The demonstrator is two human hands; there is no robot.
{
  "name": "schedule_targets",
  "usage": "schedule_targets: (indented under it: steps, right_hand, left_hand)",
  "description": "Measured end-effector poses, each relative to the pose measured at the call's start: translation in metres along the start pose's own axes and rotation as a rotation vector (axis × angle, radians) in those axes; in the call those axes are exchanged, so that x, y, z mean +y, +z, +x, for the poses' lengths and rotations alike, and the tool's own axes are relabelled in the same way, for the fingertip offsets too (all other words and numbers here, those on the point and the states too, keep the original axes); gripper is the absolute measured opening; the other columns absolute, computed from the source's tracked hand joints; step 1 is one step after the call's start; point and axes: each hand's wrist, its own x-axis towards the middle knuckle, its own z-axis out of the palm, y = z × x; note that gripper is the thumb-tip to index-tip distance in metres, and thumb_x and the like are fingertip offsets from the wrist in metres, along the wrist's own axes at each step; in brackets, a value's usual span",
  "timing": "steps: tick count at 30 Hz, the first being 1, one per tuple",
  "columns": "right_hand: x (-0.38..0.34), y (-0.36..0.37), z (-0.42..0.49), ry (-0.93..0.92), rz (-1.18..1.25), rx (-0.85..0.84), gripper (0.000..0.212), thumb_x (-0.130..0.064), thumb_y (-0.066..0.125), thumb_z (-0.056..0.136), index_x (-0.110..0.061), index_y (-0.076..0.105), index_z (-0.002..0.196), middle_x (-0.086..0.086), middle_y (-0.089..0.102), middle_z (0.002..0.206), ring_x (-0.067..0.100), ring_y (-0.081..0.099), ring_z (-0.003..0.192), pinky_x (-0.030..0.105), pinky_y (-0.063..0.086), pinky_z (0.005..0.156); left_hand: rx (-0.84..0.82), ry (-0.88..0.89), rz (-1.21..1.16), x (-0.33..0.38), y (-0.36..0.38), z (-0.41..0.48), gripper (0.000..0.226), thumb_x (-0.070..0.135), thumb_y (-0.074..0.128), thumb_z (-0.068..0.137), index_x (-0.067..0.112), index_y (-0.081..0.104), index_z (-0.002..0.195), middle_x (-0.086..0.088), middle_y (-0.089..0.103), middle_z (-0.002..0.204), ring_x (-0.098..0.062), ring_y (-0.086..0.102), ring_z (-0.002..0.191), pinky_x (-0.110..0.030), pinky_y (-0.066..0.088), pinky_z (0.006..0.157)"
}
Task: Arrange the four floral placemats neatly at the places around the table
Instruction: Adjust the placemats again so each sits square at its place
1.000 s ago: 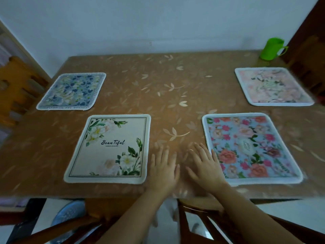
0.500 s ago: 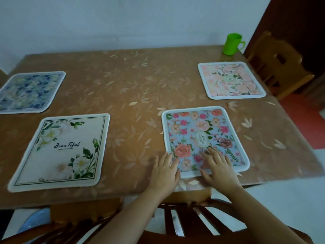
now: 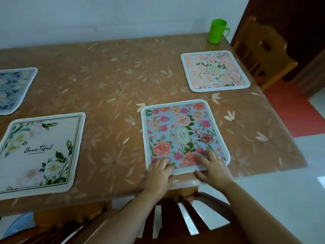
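Four floral placemats lie on the brown leaf-patterned table [image 3: 112, 88]. The blue placemat with pink roses [image 3: 181, 131] is near the front edge, right of centre. My left hand [image 3: 161, 171] holds its near left corner, fingers on top and thumb at the edge. The near right part of the same edge is held by my right hand [image 3: 213, 169] in the same way. A cream "Beautiful" placemat [image 3: 40, 152] lies at the front left. The pale pink placemat [image 3: 213, 71] sits at the far right. A dark blue placemat [image 3: 12, 88] is cut off at the far left.
A green plastic mug [image 3: 218, 31] stands at the table's far right corner. A wooden chair [image 3: 263, 55] stands at the right side, and another chair back [image 3: 177, 219] is right below my arms. A white wall runs behind the table.
The view has swung right. Both hands moved from the bare table between the front mats onto the blue rose placemat's near edge and closed on it.
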Motion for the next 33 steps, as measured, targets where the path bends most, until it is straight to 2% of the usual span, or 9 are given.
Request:
schedule_targets:
  steps: [5, 9, 12, 19, 25, 33]
  right_hand:
    - [0.008, -0.005, 0.006, -0.056, -0.038, -0.050, 0.050, -0.044, 0.058, 0.078, -0.023, 0.045, 0.122, 0.006, 0.040, 0.120, 0.022, 0.035, 0.115, 0.036, 0.040, 0.090]
    - [0.017, -0.009, 0.008, -0.115, -0.038, -0.072, 0.042, -0.036, 0.057, 0.078, -0.019, 0.048, 0.115, 0.004, 0.044, 0.116, 0.022, 0.039, 0.110, 0.034, 0.040, 0.091]
    - [0.026, -0.011, 0.006, -0.105, -0.023, -0.063, 0.034, -0.033, 0.058, 0.077, -0.018, 0.050, 0.107, 0.002, 0.046, 0.114, 0.020, 0.042, 0.109, 0.029, 0.038, 0.089]
    - [0.025, -0.012, 0.001, -0.027, 0.089, -0.058, 0.020, -0.022, 0.060, 0.078, -0.014, 0.057, 0.095, 0.004, 0.052, 0.109, 0.021, 0.044, 0.108, 0.033, 0.042, 0.090]
    - [0.021, -0.012, -0.001, 0.011, 0.138, -0.040, 0.012, -0.019, 0.060, 0.078, -0.013, 0.059, 0.088, 0.001, 0.053, 0.097, 0.021, 0.048, 0.099, 0.037, 0.049, 0.081]
    - [-0.009, -0.002, 0.007, -0.111, 0.089, -0.072, 0.014, -0.021, 0.059, 0.080, -0.013, 0.059, 0.092, 0.004, 0.057, 0.104, 0.019, 0.051, 0.102, 0.028, 0.041, 0.086]
  left_hand:
    - [0.082, -0.009, -0.083, 0.003, -0.001, -0.002, 0.017, 0.009, 0.073, 0.072, 0.004, 0.068, 0.087, -0.012, 0.061, 0.095, -0.029, 0.056, 0.098, -0.045, 0.049, 0.081]
    - [0.112, 0.013, -0.038, 0.007, -0.004, -0.003, 0.016, 0.007, 0.078, 0.066, 0.004, 0.065, 0.074, -0.012, 0.065, 0.090, -0.030, 0.061, 0.098, -0.043, 0.052, 0.078]
    - [0.125, 0.003, 0.003, 0.010, -0.008, -0.004, 0.022, 0.008, 0.083, 0.058, 0.007, 0.064, 0.068, -0.008, 0.065, 0.081, -0.026, 0.064, 0.081, -0.035, 0.053, 0.068]
    - [0.084, -0.065, -0.060, 0.014, -0.014, -0.004, 0.018, -0.003, 0.076, 0.058, 0.004, 0.060, 0.062, -0.009, 0.062, 0.070, -0.027, 0.062, 0.070, -0.038, 0.052, 0.060]
    - [0.038, -0.121, -0.089, 0.013, -0.015, -0.002, 0.004, 0.000, 0.066, 0.068, 0.001, 0.062, 0.068, -0.012, 0.062, 0.077, -0.027, 0.058, 0.074, -0.038, 0.046, 0.066]
    - [0.029, -0.159, -0.053, -0.019, -0.032, -0.017, 0.004, 0.003, 0.065, 0.068, 0.005, 0.063, 0.071, -0.010, 0.063, 0.080, -0.026, 0.060, 0.077, -0.032, 0.043, 0.066]
